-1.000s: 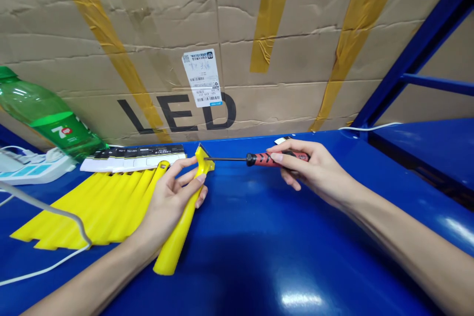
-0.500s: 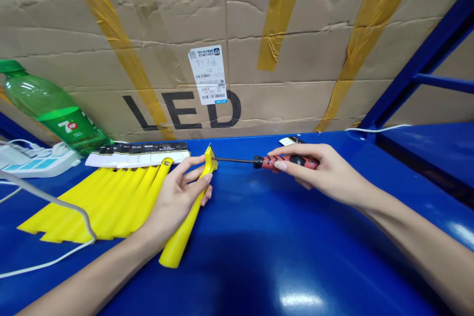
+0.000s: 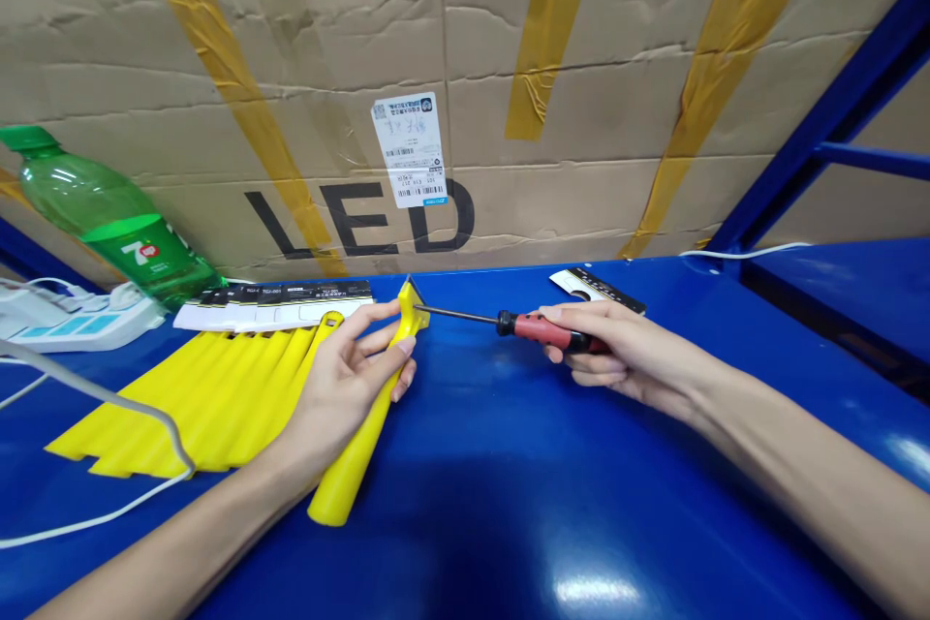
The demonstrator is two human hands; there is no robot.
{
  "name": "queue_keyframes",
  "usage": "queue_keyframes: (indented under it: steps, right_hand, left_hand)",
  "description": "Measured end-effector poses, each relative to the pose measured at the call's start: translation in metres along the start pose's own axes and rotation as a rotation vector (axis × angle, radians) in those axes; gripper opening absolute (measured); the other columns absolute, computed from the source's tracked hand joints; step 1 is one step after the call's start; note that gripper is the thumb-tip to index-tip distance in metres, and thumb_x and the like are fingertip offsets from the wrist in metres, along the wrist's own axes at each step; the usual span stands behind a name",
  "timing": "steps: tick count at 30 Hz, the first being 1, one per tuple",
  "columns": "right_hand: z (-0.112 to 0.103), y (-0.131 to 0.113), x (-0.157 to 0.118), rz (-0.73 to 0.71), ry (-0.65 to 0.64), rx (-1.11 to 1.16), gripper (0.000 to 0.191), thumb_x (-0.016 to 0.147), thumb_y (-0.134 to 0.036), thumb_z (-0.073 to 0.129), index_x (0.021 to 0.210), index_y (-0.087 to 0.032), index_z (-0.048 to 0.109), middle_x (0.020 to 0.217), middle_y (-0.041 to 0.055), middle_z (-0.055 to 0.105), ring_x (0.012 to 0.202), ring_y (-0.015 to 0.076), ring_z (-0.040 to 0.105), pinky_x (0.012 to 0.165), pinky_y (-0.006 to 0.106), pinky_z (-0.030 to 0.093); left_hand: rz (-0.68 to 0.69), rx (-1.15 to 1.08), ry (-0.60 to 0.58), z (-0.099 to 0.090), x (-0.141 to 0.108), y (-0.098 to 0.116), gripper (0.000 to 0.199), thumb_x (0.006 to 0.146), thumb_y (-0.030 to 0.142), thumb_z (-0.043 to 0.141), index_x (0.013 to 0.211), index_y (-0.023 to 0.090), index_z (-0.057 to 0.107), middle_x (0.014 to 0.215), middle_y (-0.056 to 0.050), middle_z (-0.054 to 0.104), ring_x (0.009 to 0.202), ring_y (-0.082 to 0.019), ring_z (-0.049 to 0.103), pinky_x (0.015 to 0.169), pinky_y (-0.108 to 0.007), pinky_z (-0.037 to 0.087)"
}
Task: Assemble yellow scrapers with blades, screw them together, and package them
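My left hand (image 3: 347, 386) grips a yellow plastic scraper handle (image 3: 356, 465), its lower end resting on the blue table (image 3: 509, 504) and its flat head (image 3: 414, 308) raised. A screwdriver with a red and black handle (image 3: 542, 330) is held in my right hand (image 3: 617, 354). Its thin metal shaft (image 3: 457, 315) slopes up to the left and the tip touches the scraper's head. To the left of my left hand lies a row of several more yellow scraper handles (image 3: 203, 397).
A large cardboard box marked LED (image 3: 465, 87) stands along the back. At the left are a green soda bottle (image 3: 116, 228), a white power strip (image 3: 73, 325) and a white cable (image 3: 108, 407). Black-and-white cards (image 3: 276, 305) lie behind the yellow handles; one card (image 3: 596, 289) lies behind my right hand.
My right hand has lowered and turned, so the screwdriver now slopes up toward the scraper head. The card behind that hand has come into view. My left hand keeps its hold.
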State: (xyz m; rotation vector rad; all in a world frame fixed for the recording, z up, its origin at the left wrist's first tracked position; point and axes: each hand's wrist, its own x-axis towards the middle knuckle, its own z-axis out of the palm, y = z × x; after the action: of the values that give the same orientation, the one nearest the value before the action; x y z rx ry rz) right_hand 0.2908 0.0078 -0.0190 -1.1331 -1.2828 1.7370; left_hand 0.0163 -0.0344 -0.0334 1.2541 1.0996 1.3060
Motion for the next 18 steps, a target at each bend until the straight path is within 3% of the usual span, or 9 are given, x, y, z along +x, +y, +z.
queue_keyframes:
  steps: [5,8,11,18]
  right_hand:
    - [-0.0021,-0.0051,-0.0051,-0.287,0.084,-0.402,0.04,0.084,-0.049,0.075,0.109,-0.018,0.079,0.08,0.0082,0.073,0.048,0.0075,0.041,0.043,0.025,0.028]
    - [0.0006,-0.0047,-0.0067,-0.378,0.149,-0.543,0.045,0.083,-0.053,0.074,0.113,-0.019,0.079,0.078,0.0076,0.074,0.046,0.0089,0.043,0.042,0.026,0.031]
    - [0.0028,-0.0041,-0.0069,-0.313,0.109,-0.465,0.047,0.085,-0.054,0.073,0.116,-0.019,0.078,0.072,0.0054,0.069,0.045,0.0074,0.038,0.041,0.025,0.024]
    - [0.0,-0.0077,-0.0085,-0.091,0.008,-0.191,0.041,0.083,-0.048,0.077,0.109,-0.017,0.079,0.071,0.0037,0.064,0.045,0.0043,0.03,0.043,0.025,0.012]
  left_hand:
    - [-0.048,-0.037,-0.007,0.0039,-0.0003,-0.0001,0.042,0.078,0.029,0.084,0.11,0.019,0.058,0.067,0.002,0.067,0.048,-0.009,0.053,0.049,-0.023,0.04]
    - [-0.022,-0.033,0.03,0.0051,-0.0006,-0.0005,0.043,0.077,0.028,0.084,0.11,0.019,0.057,0.069,0.002,0.067,0.048,-0.009,0.054,0.049,-0.023,0.041]
    - [0.01,-0.029,0.041,0.0044,-0.0015,-0.0004,0.04,0.078,0.026,0.082,0.108,0.021,0.055,0.073,0.002,0.069,0.05,-0.01,0.055,0.05,-0.022,0.04]
    - [-0.06,-0.006,0.012,0.006,-0.0016,-0.0027,0.043,0.076,0.031,0.084,0.106,0.019,0.055,0.063,0.004,0.065,0.047,-0.009,0.053,0.049,-0.021,0.039]
